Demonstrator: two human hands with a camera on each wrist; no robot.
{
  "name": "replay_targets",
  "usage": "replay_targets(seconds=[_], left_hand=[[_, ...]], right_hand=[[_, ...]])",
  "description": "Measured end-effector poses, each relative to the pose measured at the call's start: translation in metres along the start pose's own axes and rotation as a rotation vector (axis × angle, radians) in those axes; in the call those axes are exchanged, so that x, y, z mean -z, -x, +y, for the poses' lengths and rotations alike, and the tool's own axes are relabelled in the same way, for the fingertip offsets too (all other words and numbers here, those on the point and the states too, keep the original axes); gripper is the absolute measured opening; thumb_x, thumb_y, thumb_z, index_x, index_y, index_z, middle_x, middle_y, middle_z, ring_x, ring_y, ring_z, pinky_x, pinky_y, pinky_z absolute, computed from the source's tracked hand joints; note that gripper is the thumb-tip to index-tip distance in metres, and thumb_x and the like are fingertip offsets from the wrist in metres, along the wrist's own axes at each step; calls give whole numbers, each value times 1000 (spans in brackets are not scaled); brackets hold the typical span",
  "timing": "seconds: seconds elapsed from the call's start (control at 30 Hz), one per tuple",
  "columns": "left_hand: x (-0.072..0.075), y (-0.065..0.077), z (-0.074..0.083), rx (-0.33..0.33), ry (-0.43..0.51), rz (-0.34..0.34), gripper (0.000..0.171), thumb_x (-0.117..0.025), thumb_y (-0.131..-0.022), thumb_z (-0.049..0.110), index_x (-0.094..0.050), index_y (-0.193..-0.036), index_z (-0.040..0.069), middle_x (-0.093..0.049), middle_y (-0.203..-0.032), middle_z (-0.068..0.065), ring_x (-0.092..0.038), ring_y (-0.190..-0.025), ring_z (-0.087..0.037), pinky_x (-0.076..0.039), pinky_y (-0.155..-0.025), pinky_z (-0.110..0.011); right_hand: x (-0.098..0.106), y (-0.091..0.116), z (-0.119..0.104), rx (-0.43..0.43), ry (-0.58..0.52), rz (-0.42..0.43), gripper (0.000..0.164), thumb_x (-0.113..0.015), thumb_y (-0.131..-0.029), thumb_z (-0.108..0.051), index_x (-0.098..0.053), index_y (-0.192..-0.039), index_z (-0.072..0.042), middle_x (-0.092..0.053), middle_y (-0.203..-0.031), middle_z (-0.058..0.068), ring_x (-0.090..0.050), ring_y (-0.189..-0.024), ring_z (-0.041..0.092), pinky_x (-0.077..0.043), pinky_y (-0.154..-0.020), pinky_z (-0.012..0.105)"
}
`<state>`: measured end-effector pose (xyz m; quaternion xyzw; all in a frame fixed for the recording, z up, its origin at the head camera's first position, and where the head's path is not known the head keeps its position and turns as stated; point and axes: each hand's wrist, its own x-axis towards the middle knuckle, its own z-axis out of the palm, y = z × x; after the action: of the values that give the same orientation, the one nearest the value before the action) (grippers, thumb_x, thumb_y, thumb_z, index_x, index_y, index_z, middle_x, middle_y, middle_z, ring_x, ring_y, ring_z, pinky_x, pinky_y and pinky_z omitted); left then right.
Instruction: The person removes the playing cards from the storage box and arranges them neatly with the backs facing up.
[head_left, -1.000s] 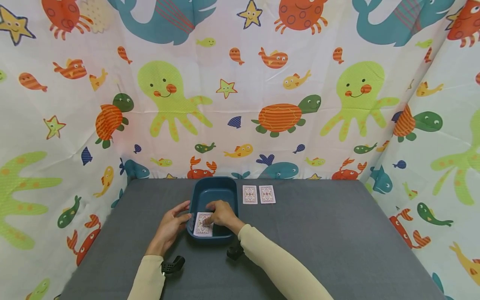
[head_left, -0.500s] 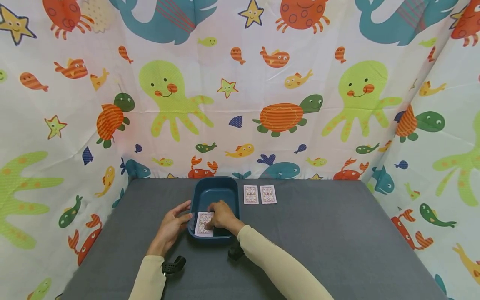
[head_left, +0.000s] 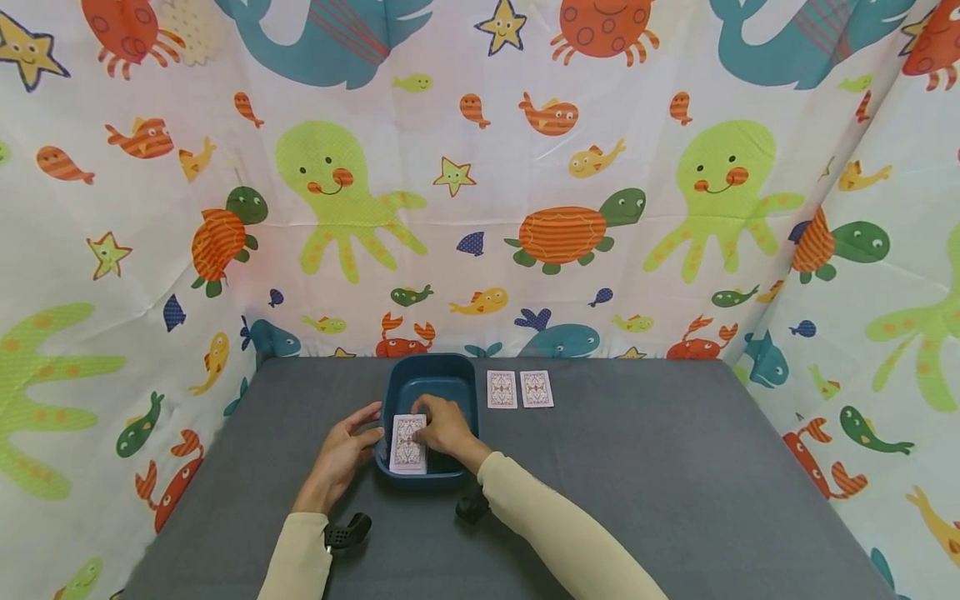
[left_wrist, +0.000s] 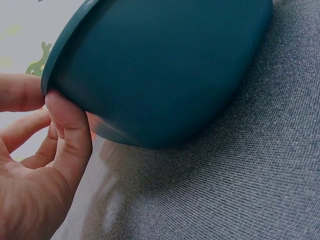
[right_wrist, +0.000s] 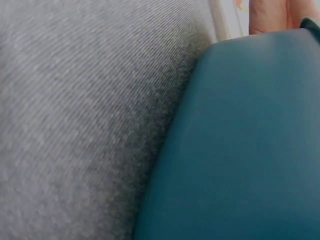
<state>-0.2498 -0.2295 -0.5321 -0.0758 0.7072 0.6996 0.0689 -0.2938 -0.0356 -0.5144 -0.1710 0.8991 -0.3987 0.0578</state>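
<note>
My left hand [head_left: 339, 454] is at the left side of a dark blue plastic bin [head_left: 476, 417]; in the left wrist view its thumb and index finger pinch the rim. Reaching in from the right, my right hand [head_left: 446, 427] holds the top playing card [head_left: 405, 442] of a small stack lying face down inside. That card's far end reaches past the cards beneath, whose edge shows at the near end. In the right wrist view the bin's outer wall [right_wrist: 240, 140] hides the cards, and part of a hand shows beyond it.
Two more playing cards lie face down side by side right of the bin, a left one [head_left: 502, 389] and a right one [head_left: 536, 389]. Grey cloth [head_left: 637, 475] covers the table. A curtain [head_left: 480, 208] printed with sea animals hangs behind and at both sides.
My right hand has slid the top card a little away from me, toward the far end of the bin. The left hand stays at the rim, and the two outside cards have not moved.
</note>
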Motion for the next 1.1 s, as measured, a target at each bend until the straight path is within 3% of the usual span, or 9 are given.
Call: replay_targets(seconds=[0.23,0.8,1.1], left_hand=[[0,1,1,6,-6,8,51,-57,-96,8,-46,-145,17,-44,-145,-8,-49,-119,-25,-48,-85,-32],[-2,1,2,7,-20,27,51,-57,-96,10,-46,-146,16,-43,-145,-9,-53,-111,-21,-50,-84,-31],[-2,1,0,-7,-13,28,51,-59,-96,9,-47,-145,15,-45,-144,-9,-53,-108,-18,-49,-84,-32]], right_hand=[[2,1,-2,-47,-100,22,21,-73,-87,-11,-69,-107,-13,-62,-74,2,-55,-61,12,-43,-52,25],[20,8,-11,11,-241,251,20,-75,-87,-17,-71,-106,-15,-67,-73,1,-55,-62,8,-44,-56,22],[34,21,-12,48,-296,284,20,-74,-87,-18,-72,-107,-16,-64,-75,0,-52,-64,7,-42,-57,21]])
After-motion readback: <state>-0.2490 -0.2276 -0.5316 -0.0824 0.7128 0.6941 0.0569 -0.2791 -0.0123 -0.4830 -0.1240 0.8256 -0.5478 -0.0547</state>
